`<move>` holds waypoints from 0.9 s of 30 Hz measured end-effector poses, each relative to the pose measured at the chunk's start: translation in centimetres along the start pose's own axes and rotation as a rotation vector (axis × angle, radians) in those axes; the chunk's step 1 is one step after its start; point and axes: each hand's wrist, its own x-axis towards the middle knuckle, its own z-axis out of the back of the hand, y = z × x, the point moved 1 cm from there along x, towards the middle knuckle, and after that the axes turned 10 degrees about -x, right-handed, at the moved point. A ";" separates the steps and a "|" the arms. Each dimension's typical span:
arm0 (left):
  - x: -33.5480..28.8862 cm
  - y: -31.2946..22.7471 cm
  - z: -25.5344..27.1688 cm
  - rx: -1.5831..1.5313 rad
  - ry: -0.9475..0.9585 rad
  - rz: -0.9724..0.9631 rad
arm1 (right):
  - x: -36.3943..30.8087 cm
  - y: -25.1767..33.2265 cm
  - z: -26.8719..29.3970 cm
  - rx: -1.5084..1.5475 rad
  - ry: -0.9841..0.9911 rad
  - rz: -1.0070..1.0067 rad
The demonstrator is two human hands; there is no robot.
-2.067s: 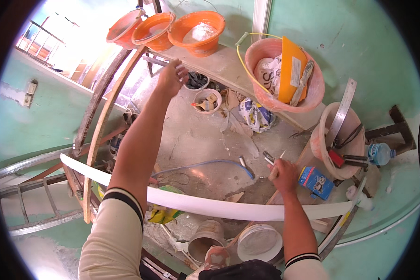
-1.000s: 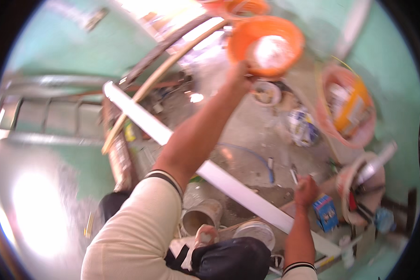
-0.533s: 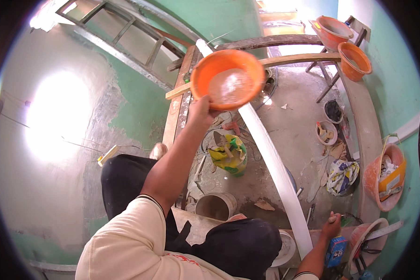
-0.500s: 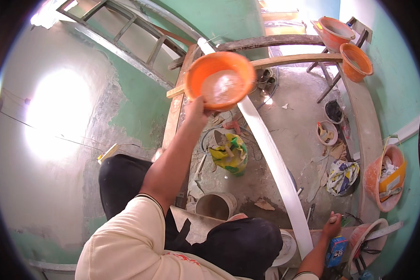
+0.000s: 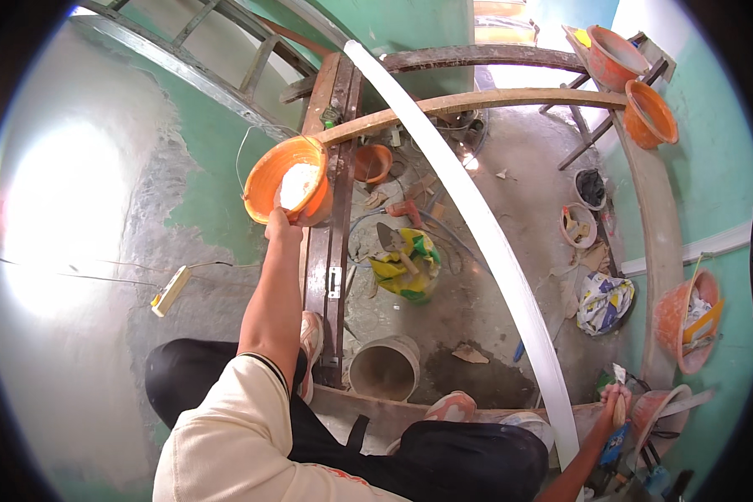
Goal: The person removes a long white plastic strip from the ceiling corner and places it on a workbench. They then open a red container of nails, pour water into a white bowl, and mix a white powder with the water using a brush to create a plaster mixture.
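Note:
My left hand [image 5: 281, 224] grips the near rim of an orange bucket [image 5: 263, 180] with a thin wire handle and white powder or paste inside. The bucket is over the dark wooden plank [image 5: 318, 276] at the left; I cannot tell whether it rests there. At the lower right, my right hand [image 5: 617, 396] is closed around a small tool with a light wooden handle [image 5: 619, 413]; its working end is hard to make out. Beside that hand are a blue box [image 5: 613, 445] and a tilted reddish bucket [image 5: 648, 410] with tools in it.
A long white strip [image 5: 477, 217] crosses diagonally before me. On the floor are a yellow-green bag [image 5: 418, 272] with a trowel [image 5: 391, 238], a grey bucket [image 5: 385, 368] and an orange bowl [image 5: 372, 161]. Orange buckets [image 5: 651, 115] stand far right; a ladder [image 5: 176, 71] leans at left.
My left hand has carried the orange bucket left and down toward the dark plank. The orange bowl behind it has come into sight. A tool now shows in my right hand, which has shifted slightly right.

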 end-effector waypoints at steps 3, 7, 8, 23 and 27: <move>8.6 0.6 -0.6 0.042 0.317 -0.110 | -6.7 9.2 -4.2 0.253 0.047 -0.070; 15.3 -0.6 0.6 0.317 0.956 -0.084 | -12.6 20.7 -7.6 0.458 0.488 -0.108; 15.3 1.7 0.8 0.218 0.702 0.040 | -13.5 23.8 -8.2 0.597 0.575 0.044; 2.8 11.9 -0.9 0.421 0.091 0.007 | -26.4 29.4 -14.2 0.546 0.273 -0.149; -6.2 14.3 -0.2 0.505 -0.011 0.048 | -30.7 29.5 -12.6 0.341 -0.220 -0.112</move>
